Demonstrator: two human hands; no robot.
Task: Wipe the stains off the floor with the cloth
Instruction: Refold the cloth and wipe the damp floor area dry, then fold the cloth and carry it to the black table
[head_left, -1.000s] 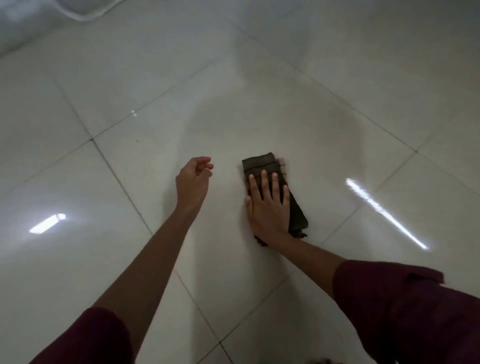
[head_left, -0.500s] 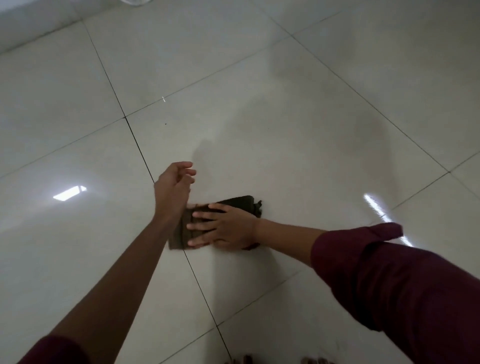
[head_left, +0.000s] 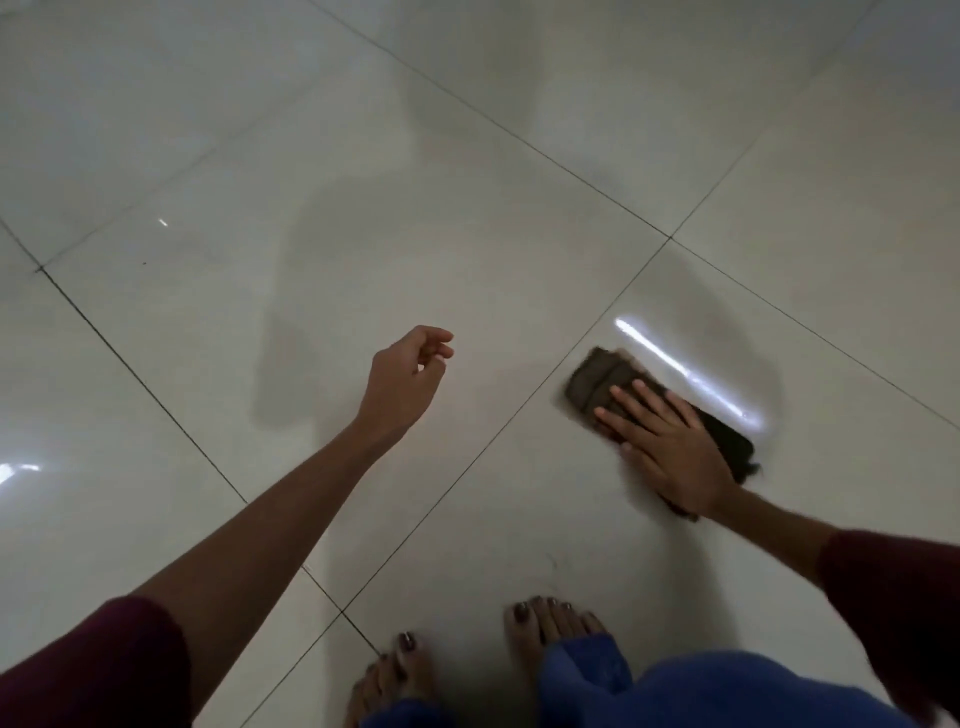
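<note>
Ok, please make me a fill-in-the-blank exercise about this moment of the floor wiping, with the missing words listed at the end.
1. The right hand presses flat on the dark folded ____, which lies on the glossy white tiled floor.
2. The left hand holds ____ and hovers with loosely curled fingers.
3. The dark folded cloth lies to the ____ of the left hand.
4. Two bare ____ show at the bottom edge, beside blue trouser legs.

Missing words: cloth; nothing; right; feet
</note>
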